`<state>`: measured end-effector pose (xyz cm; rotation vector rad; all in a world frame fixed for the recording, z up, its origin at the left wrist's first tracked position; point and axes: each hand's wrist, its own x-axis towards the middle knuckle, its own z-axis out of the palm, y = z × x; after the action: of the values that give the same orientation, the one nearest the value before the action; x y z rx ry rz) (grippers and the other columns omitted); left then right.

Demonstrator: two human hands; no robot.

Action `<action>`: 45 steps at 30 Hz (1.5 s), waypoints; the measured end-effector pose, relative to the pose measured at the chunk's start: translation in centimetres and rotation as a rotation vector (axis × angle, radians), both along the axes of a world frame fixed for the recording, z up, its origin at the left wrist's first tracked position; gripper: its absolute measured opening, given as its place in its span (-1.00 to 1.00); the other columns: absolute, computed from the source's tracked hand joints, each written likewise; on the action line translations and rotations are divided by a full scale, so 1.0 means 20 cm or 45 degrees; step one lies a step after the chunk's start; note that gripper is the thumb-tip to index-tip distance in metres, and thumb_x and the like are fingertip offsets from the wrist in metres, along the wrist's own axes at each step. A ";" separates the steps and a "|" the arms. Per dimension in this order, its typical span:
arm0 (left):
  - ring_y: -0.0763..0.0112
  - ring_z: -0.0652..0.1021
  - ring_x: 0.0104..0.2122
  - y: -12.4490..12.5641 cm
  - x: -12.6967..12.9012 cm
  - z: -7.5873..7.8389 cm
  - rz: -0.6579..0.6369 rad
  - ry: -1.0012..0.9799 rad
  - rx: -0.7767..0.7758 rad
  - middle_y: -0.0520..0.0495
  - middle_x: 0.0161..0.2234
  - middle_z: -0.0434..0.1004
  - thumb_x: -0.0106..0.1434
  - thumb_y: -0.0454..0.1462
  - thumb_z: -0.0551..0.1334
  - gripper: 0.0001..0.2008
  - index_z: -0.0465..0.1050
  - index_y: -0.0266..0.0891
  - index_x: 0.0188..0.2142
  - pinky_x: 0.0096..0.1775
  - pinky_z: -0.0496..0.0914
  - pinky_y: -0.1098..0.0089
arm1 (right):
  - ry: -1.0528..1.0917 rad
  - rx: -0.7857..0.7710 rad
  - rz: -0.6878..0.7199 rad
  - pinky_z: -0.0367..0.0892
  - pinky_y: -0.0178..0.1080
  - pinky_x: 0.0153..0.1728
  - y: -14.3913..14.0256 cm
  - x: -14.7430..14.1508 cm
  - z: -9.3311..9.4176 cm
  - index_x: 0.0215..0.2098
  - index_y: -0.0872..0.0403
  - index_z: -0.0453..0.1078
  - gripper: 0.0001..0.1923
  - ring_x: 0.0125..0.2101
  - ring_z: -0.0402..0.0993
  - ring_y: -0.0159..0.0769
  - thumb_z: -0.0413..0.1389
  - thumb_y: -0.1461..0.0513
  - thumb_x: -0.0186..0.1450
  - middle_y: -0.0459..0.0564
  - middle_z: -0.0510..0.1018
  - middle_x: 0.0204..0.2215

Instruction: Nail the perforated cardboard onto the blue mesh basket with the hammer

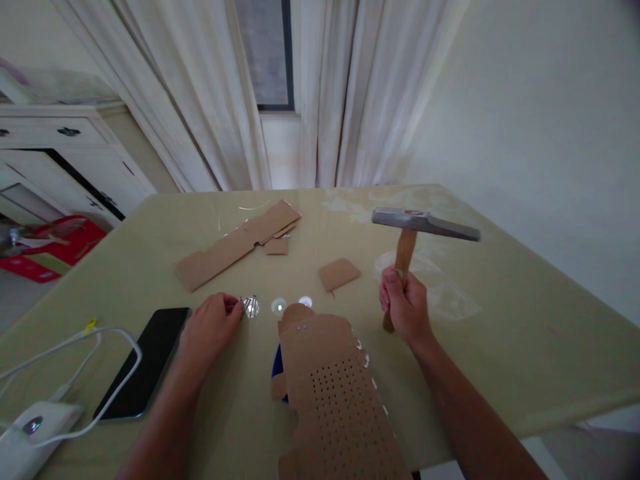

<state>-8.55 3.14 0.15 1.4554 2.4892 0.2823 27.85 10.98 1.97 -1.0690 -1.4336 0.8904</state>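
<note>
My right hand (pixel 407 300) is wrapped around the wooden handle of a hammer (pixel 407 247), raised with its metal head uppermost. On the left, my left hand (pixel 215 327) rests on the table with fingers curled together. Its fingertips touch a small heap of thin metal nails (pixel 249 306); whether one is pinched between them is hidden. Between my forearms lies a cardboard piece (pixel 330 380) with rows of punched holes and a few small metallic dots near its far end. Part of a blue object (pixel 278 367) shows under its left edge.
A long cardboard strip (pixel 240 243) and a small cardboard square (pixel 340 274) lie farther back. Left of my left arm are a black phone (pixel 147 360) and a white device with a cable (pixel 45 427). Clear plastic film (pixel 445 293) lies behind my right hand.
</note>
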 end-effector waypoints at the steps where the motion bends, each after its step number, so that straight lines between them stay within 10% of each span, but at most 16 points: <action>1: -0.08 0.68 0.03 0.00 0.00 -0.01 -0.003 0.001 0.014 -0.29 -0.02 0.74 0.46 -0.05 0.11 -0.64 0.58 -0.21 -0.09 0.01 0.50 0.12 | -0.084 -0.031 -0.005 0.15 -0.30 -0.63 0.01 0.01 0.00 -0.39 -0.06 0.22 -0.45 -0.66 0.18 -0.40 0.11 -0.25 0.50 -0.26 0.25 -0.64; 20: -0.09 0.69 0.05 0.00 -0.01 -0.02 -0.052 0.017 0.004 -0.35 0.02 0.72 0.52 -0.09 0.03 -0.60 0.55 -0.26 -0.02 0.01 0.50 0.12 | -1.372 -0.243 -0.207 0.10 -0.18 -0.38 0.08 0.12 0.06 -0.22 -0.03 0.60 -0.73 -0.29 0.57 -0.06 0.29 -0.04 0.38 0.05 0.72 -0.30; 45: 0.00 0.70 0.03 0.02 0.03 -0.01 -0.096 0.069 0.050 -0.35 -0.01 0.73 0.54 -0.17 0.07 -0.65 0.59 -0.28 -0.04 -0.04 0.50 0.21 | -1.462 -0.208 -0.011 0.22 -0.19 -0.29 0.10 0.14 -0.02 -0.21 0.07 0.62 -0.88 -0.17 0.61 -0.06 0.31 0.18 0.36 0.11 0.74 -0.19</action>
<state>-7.86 3.44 -0.08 1.5891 2.4770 0.2829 30.65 13.01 1.66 -1.8526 -2.2798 0.3377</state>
